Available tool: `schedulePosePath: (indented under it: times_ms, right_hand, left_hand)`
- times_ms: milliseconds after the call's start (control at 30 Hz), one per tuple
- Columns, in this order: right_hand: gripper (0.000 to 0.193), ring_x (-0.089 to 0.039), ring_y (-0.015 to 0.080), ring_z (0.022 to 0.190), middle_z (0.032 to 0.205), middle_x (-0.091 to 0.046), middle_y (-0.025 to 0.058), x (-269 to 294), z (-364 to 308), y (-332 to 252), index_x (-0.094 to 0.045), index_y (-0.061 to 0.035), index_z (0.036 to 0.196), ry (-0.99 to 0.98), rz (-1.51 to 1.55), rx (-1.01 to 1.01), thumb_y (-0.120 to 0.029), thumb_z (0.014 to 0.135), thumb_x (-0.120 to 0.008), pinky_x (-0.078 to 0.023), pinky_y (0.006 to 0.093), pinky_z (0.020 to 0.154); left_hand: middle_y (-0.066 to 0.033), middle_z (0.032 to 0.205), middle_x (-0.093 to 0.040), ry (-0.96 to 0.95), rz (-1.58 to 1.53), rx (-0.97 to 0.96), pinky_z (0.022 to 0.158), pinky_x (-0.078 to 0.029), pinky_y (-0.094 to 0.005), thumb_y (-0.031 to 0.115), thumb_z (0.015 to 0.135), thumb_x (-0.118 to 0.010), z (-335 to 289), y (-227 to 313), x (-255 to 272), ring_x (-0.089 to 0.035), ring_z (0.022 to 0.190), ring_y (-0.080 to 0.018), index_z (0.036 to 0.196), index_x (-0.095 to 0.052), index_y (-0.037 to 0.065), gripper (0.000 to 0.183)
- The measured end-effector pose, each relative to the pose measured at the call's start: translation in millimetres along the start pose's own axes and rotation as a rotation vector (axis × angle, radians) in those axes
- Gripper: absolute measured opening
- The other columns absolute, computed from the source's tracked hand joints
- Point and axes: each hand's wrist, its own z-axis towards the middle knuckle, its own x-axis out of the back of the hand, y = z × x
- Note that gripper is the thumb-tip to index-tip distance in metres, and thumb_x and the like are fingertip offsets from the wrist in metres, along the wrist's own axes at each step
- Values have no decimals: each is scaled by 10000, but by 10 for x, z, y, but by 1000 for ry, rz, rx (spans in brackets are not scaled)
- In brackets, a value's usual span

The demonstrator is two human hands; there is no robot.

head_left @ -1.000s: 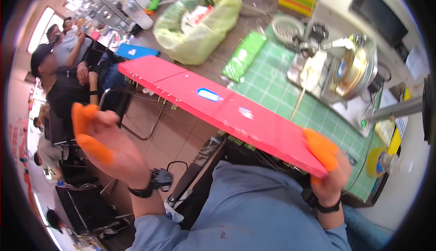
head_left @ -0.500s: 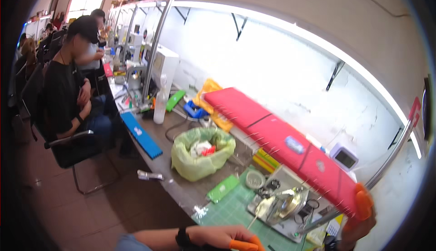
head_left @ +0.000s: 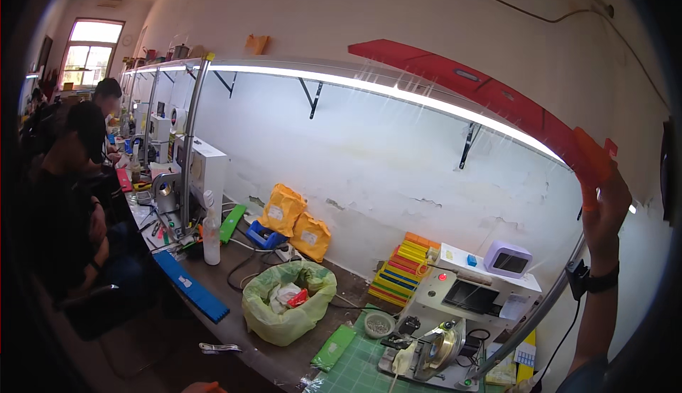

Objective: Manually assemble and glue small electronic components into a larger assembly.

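While the right hand (head_left: 604, 205) is raised high, its fingers (head_left: 592, 153), in orange covers, are pinching the right end of the long red board (head_left: 440, 68). This board is held up well above the surface (head_left: 222, 276), before the light strip (head_left: 398, 92); whether it touches anything behind, I cannot tell. On its face is a pale oblong label (head_left: 467, 75), whose writing is too small for reading. Of the left hand (head_left: 204, 387), only an orange-covered part appears at the lower edge, so I cannot tell if its fingers are spread or together. On the surface, a green mat (head_left: 362, 373) carries a gold-wheeled machine (head_left: 437, 350), and a green packet (head_left: 341, 340) lies beside. Farther left stands a pale green bag (head_left: 280, 318). Behind it, two yellow packages (head_left: 283, 201) bear white labels, and a blue board (head_left: 202, 300) has one too; their print is not legible.
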Motion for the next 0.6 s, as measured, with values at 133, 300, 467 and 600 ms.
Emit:
schedulePosePath:
  times_ms: [133,300,467,600]
  right_hand:
    - [432,-739,282,1068,1219,-748,112,-99,155,-289,-676,-107,1308,58,78,-5,-82,896,-803,-497,519,1100]
    - [449,-719,301,1140,1273,-729,113,-161,332,-467,-690,-99,1321,102,122,61,-138,889,-806,-571,455,1016]
    - [471,-700,310,1191,1311,-712,128,-71,577,-764,-688,-96,1330,166,272,97,-169,879,-800,-573,421,1031]
    - [472,-685,302,1220,1325,-705,137,-78,756,-1063,-689,-98,1330,197,383,151,-166,875,-793,-578,416,1032]
  left_hand:
    - [-28,585,-575,411,520,86,453,-357,-303,342,1047,-630,39,-629,1257,-444,433,-134,987,-739,16,348]
    - [-45,608,-612,911,1229,-649,447,-367,-320,346,1026,-658,-265,-595,2166,-474,441,-148,1001,-729,14,341]
    - [-137,1320,-628,987,694,-667,1069,-476,-343,161,1061,-618,-781,962,888,-613,1234,-230,1347,-615,44,309]
    - [-174,1585,-450,488,374,-1168,1246,-282,-461,551,1001,-647,-1102,1988,-660,-416,1489,-288,1597,-340,35,847]
